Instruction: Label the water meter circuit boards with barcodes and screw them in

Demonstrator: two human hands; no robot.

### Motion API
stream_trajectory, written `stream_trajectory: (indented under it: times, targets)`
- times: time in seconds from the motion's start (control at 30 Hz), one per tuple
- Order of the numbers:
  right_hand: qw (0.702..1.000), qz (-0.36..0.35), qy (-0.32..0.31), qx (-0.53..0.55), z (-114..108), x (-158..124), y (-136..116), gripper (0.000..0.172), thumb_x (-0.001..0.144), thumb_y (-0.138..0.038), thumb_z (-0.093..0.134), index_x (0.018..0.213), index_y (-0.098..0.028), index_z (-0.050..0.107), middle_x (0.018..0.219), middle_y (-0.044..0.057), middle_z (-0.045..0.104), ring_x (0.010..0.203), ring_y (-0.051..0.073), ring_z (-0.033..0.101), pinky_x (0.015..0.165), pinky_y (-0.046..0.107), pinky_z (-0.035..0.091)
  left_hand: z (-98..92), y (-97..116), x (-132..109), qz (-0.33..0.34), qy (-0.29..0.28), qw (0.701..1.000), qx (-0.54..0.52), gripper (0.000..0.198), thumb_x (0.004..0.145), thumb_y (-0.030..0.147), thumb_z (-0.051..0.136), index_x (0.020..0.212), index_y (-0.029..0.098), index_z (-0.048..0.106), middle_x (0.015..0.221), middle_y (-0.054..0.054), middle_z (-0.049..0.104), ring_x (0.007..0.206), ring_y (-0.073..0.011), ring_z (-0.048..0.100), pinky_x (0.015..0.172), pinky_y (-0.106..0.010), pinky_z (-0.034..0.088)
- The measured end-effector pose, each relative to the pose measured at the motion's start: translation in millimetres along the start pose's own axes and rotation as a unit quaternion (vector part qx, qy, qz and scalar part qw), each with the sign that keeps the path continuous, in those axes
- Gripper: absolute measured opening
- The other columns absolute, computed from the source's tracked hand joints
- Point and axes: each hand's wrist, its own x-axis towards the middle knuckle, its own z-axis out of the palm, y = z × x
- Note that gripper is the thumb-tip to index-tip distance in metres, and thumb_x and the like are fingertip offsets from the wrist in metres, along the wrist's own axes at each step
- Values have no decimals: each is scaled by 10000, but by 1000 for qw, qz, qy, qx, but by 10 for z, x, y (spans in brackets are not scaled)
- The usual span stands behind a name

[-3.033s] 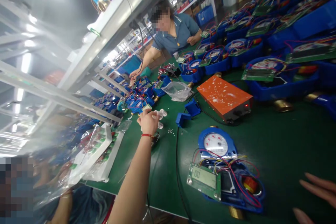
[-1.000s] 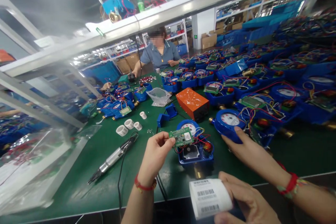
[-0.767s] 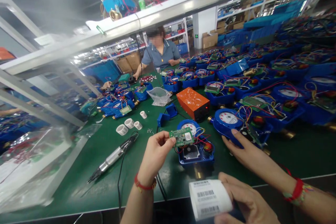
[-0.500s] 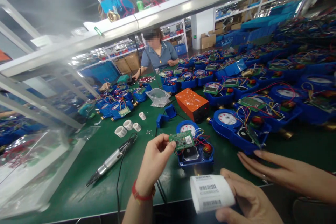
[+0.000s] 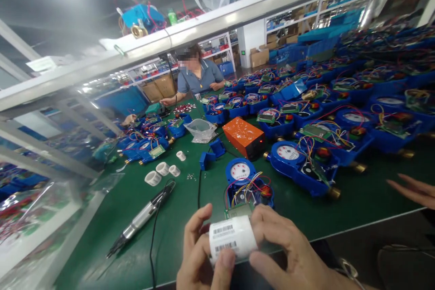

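Both my hands are on a roll of white barcode labels (image 5: 238, 238) low in the middle of the head view. My left hand (image 5: 204, 258) has its thumb pressed on the printed face and its fingers at the roll's left end. My right hand (image 5: 288, 249) grips the roll's right end. Just behind the roll is an opened blue water meter (image 5: 240, 170) with coloured wires. Its green circuit board (image 5: 245, 210) shows a small display and is partly hidden by the roll and my right hand.
Another person's hand (image 5: 414, 190) is at the right edge. An electric screwdriver (image 5: 139, 222) and several small label rolls (image 5: 152, 178) lie left. An orange box (image 5: 243, 136) stands behind, beside more blue meters (image 5: 302, 167). A co-worker (image 5: 199, 74) sits across the table.
My left hand let go of the circuit board, now display side up at the meter, and took hold of the label roll. The roll moved left. The other person's hand drew away from the right-hand meter.
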Motion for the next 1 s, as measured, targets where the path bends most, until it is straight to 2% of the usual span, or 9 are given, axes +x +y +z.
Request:
stream_trajectory:
  times: [0.1,0.23,0.33,0.47,0.57,0.77,0.87,1.0]
  targets:
    - [1000,0,12,0,2,-47,10,244,854,-231,579,624,-182,512,685,-6,531,698,136,532,676,253,415,-23,-8,4,-28,1,999,-24,340,764,550,656,709,222,730,1253,-94,574,1067,-279,568,886,-334,464]
    - [998,23,57,16,34,-108,71,293,835,-278,635,612,-182,471,670,-20,492,659,124,489,619,238,374,7,-9,-45,-94,-17,993,-71,348,697,537,723,799,205,746,1249,-95,572,891,-234,624,735,-297,511]
    - [993,49,80,67,24,-131,109,383,851,-408,636,591,-181,471,642,-28,450,616,117,447,574,236,347,14,-4,-62,-140,16,985,-98,334,706,498,731,805,179,724,1212,-89,593,788,-175,617,677,-249,496]
    - [984,106,80,118,-51,-135,123,454,885,-514,558,592,-181,458,644,-23,423,611,121,418,568,241,345,2,16,-48,-187,56,970,-147,422,683,489,757,970,185,696,1146,-68,623,636,-99,564,575,-197,455]
    - [977,140,63,145,-93,-135,116,452,883,-526,549,605,-181,455,649,-21,422,620,125,411,580,244,351,14,21,-40,-199,64,964,-165,523,667,490,769,1083,191,662,1062,-58,648,630,-108,565,576,-199,469]
    - [968,156,57,186,-109,-141,104,460,891,-534,526,610,-177,457,653,-18,415,635,126,384,596,244,340,15,2,-25,-196,57,965,-165,526,699,482,749,1129,199,642,981,-44,658,634,-124,572,618,-218,509]
    - [969,151,57,187,-119,-149,94,451,912,-513,501,614,-179,441,661,-18,404,644,127,382,607,246,341,16,13,-17,-191,46,969,-151,514,720,492,727,1135,202,637,978,-44,661,645,-133,588,622,-226,516]
    - [975,143,53,162,-127,-170,76,439,939,-470,466,611,-181,422,673,-18,404,647,125,387,608,245,341,52,64,-29,-185,63,968,-159,518,687,492,758,1104,205,648,1052,-46,653,639,-110,578,582,-190,491]
